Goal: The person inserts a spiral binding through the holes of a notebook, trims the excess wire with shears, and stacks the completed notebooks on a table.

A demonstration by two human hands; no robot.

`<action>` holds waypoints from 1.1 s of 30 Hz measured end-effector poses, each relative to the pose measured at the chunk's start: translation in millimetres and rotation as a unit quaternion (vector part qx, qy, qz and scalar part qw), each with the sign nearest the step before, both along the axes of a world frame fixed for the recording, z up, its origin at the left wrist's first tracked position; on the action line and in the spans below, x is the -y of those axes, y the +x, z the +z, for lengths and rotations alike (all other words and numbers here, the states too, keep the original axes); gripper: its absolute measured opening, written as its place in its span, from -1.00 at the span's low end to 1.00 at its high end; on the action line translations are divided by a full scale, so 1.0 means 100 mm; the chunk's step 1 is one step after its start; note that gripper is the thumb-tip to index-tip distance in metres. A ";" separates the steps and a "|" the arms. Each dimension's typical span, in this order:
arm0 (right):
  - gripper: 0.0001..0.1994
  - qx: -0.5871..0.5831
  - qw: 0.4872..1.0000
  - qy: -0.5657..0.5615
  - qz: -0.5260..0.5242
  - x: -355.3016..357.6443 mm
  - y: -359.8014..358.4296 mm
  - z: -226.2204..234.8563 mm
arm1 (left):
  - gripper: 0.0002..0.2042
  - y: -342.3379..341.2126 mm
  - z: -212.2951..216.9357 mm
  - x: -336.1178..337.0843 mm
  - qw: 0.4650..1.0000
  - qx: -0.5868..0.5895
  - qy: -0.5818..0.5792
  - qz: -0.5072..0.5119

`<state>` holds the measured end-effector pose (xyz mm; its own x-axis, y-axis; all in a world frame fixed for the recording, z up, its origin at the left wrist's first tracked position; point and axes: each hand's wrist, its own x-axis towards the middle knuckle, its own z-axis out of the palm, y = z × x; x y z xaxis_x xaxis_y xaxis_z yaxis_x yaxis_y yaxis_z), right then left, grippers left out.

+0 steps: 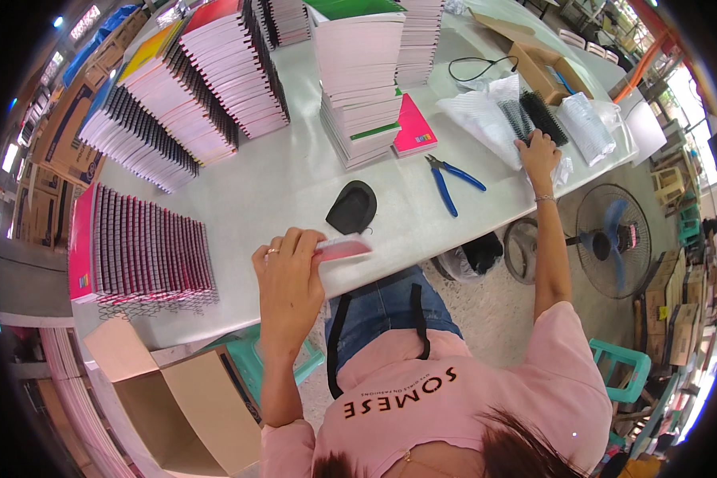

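My left hand [291, 267] is closed round a small pink notebook [344, 248], tilted and seen nearly edge-on above the table's near side. On the right, my right hand [540, 153] has its fingers curled onto black spiral binding coils [542, 118], which lie bunched on bubble wrap [486, 111]; how many it grips is hidden. Between the hands lie blue-handled cutting pliers [452, 183] and a black rounded pad [351, 207]. A pink notebook [414, 127] rests flat beside a tall stack of notebooks [357, 72] with a green cover on top.
Spiral-bound stacks with blue, yellow and red covers [235, 72] fill the far left. A row of pink notebooks [147, 247] stands at the left edge. An open carton [175, 406] is below the table, a small box [546, 72] at the back right, a fan [613, 239] to the right.
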<state>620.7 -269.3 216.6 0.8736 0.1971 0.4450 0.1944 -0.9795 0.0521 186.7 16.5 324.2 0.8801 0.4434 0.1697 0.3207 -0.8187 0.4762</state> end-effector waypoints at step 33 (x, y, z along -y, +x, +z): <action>-0.82 -0.282 0.544 0.626 0.483 -0.94 -1.88 1.14 | -0.58 0.05 -0.62 0.37 0.970 0.128 0.064 0.195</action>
